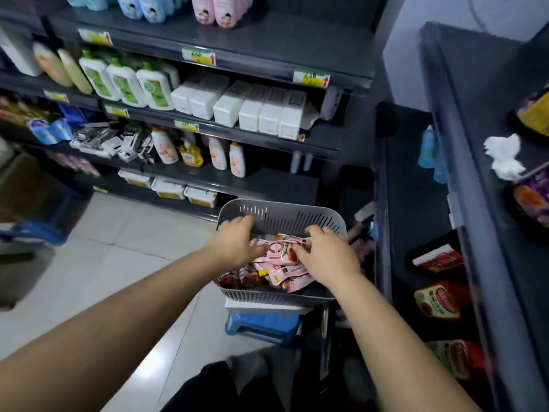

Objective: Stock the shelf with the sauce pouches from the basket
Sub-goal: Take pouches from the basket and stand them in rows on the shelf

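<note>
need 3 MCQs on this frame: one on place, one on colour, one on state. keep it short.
1. Where is the basket?
A. on the white and blue stool
B. on the top shelf
C. hanging from the left hand

2. What colour is the top pouch?
A. green
B. pink
C. blue

3. What are the hands doing?
A. both are down in the basket on the pouches
B. one is placing a pouch on the shelf
C. both are hanging empty beside the basket

Key: 1 A, the basket's base sits on the stool. 2 B, its pink face lies between the hands. 3 A, the left hand and right hand are on the pile.
</note>
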Demonstrator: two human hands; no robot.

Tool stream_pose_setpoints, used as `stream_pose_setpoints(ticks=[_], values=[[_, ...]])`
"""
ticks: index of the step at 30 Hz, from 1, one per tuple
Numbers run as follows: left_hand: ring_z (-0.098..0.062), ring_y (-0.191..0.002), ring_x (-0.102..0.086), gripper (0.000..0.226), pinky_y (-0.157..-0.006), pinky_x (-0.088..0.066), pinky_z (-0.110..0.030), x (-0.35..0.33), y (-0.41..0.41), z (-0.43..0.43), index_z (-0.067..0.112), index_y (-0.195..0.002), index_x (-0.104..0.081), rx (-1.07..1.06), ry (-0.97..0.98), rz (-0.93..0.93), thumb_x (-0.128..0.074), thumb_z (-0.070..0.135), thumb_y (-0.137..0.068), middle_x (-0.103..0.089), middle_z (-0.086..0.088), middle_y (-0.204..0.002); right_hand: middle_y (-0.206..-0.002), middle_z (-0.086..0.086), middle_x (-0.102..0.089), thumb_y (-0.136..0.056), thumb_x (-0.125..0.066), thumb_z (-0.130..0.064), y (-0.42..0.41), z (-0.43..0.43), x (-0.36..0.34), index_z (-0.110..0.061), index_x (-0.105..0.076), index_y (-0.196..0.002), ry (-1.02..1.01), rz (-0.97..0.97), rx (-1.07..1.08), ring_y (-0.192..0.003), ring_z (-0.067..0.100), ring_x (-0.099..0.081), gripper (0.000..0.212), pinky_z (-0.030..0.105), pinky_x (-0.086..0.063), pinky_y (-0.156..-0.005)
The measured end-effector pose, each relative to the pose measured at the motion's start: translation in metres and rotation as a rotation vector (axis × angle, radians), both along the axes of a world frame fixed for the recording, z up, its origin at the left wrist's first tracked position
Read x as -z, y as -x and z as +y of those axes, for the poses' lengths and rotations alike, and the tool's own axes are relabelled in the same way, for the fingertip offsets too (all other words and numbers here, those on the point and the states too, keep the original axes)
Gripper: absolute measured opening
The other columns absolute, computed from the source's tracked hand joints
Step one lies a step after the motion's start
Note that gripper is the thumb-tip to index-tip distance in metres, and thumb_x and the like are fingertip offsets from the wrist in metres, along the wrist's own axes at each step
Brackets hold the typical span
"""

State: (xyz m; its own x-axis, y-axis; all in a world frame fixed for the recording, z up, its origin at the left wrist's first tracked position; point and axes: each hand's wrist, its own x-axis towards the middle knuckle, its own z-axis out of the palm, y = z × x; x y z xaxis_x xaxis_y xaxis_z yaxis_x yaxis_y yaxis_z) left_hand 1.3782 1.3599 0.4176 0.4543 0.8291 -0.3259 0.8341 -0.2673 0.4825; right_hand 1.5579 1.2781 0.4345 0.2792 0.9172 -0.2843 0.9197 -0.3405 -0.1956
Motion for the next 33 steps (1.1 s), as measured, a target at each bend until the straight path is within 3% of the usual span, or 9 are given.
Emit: stream_pose_setpoints(ticks=[7,13,15,19,22,26,29,31,33], values=[[-0.029,-0.121,-0.055,0.06,-0.101,-0.046,-0.04,0.075,-0.018,0.031,0.015,-0.137,-0.047,-0.026,0.211,0.006,-0.066,0.04,-0.087,-0.056,-0.011,-0.137,-0.131,0.012,-0.058,-0.094,-0.053,-0.046,-0.021,0.037,0.07,-0.016,-0.049,-0.135,0.199,0.038,0.013,-0.117,0.033,-0.057,0.05,0.043,-0.052,-0.094],[-0.027,-0.096,-0.066,0.049,-0.077,-0.051,-0.029,0.13,-0.021,0.041,0.009,-0.132,-0.055,-0.365,0.548,-0.172,-0.066,0.033,-0.09,-0.065,-0.015,-0.123,-0.146,0.018,-0.046,-0.098,-0.051,-0.027,-0.037,0.071,0.156,-0.007,-0.053,-0.132,0.385,0.126,0.048,-0.118,0.035,-0.057,0.039,0.038,-0.05,-0.097],[-0.026,-0.095,-0.065,0.046,-0.079,-0.052,-0.03,0.146,-0.023,0.042,0.008,-0.13,-0.057,-0.458,0.607,-0.187,-0.065,0.03,-0.091,-0.065,-0.015,-0.12,-0.148,0.015,-0.047,-0.097,-0.052,-0.025,-0.038,0.084,0.184,-0.012,-0.048,-0.139,0.378,0.201,0.107,-0.122,0.034,-0.055,0.045,0.035,-0.048,-0.097],[-0.029,-0.094,-0.062,0.031,-0.089,-0.054,-0.045,0.166,-0.027,0.041,0.002,-0.121,-0.06,-0.709,0.809,-0.325,-0.063,0.013,-0.092,-0.066,-0.023,-0.112,-0.163,0.003,-0.025,-0.093,-0.059,-0.036,-0.036,0.106,0.226,-0.025,-0.03,-0.153,0.342,0.268,0.115,-0.143,0.032,-0.037,0.067,0.039,-0.033,-0.114],[-0.019,-0.074,-0.059,0.021,-0.068,-0.051,-0.032,0.178,-0.03,0.039,0.003,-0.115,-0.057,-0.835,0.954,-0.416,-0.056,0.004,-0.095,-0.063,-0.012,-0.091,-0.166,0.001,-0.014,-0.095,-0.052,-0.051,-0.036,0.112,0.251,-0.024,-0.029,-0.154,0.43,0.233,0.069,-0.15,0.032,-0.022,0.069,0.043,-0.022,-0.119],[-0.019,-0.08,-0.062,0.007,-0.066,-0.046,-0.028,0.196,-0.034,0.035,0.01,-0.097,-0.057,-0.934,1.05,-0.414,-0.052,0.005,-0.095,-0.061,-0.008,-0.091,-0.145,0.012,-0.05,-0.093,-0.055,-0.053,-0.041,0.116,0.261,-0.018,-0.04,-0.141,0.41,0.201,0.095,-0.13,0.033,-0.049,0.061,0.043,-0.041,-0.103],[-0.018,-0.078,-0.062,0.011,-0.059,-0.051,-0.025,0.206,-0.04,0.033,0.011,-0.086,-0.057,-0.966,1.056,-0.382,-0.051,0.004,-0.093,-0.062,-0.008,-0.087,-0.146,0.015,-0.047,-0.087,-0.065,-0.051,-0.036,0.122,0.256,-0.015,-0.037,-0.141,0.497,0.161,0.075,-0.131,0.036,-0.046,0.071,0.05,-0.041,-0.106],[-0.015,-0.068,-0.058,0.016,-0.05,-0.052,-0.024,0.209,-0.044,0.032,0.011,-0.079,-0.056,-0.959,1.041,-0.348,-0.052,0.002,-0.091,-0.06,-0.007,-0.08,-0.132,0.014,-0.052,-0.082,-0.071,-0.046,-0.03,0.12,0.25,-0.015,-0.032,-0.143,0.596,0.199,0.116,-0.106,0.033,-0.056,0.079,0.045,-0.053,-0.083],[-0.015,-0.063,-0.055,0.022,-0.04,-0.05,-0.018,0.208,-0.046,0.031,0.01,-0.07,-0.055,-0.965,1.038,-0.327,-0.052,-0.004,-0.086,-0.057,-0.007,-0.071,-0.116,0.012,-0.056,-0.083,-0.07,-0.038,-0.021,0.112,0.247,-0.017,-0.022,-0.148,0.705,0.305,0.168,-0.075,0.023,-0.055,0.083,0.03,-0.046,-0.051]])
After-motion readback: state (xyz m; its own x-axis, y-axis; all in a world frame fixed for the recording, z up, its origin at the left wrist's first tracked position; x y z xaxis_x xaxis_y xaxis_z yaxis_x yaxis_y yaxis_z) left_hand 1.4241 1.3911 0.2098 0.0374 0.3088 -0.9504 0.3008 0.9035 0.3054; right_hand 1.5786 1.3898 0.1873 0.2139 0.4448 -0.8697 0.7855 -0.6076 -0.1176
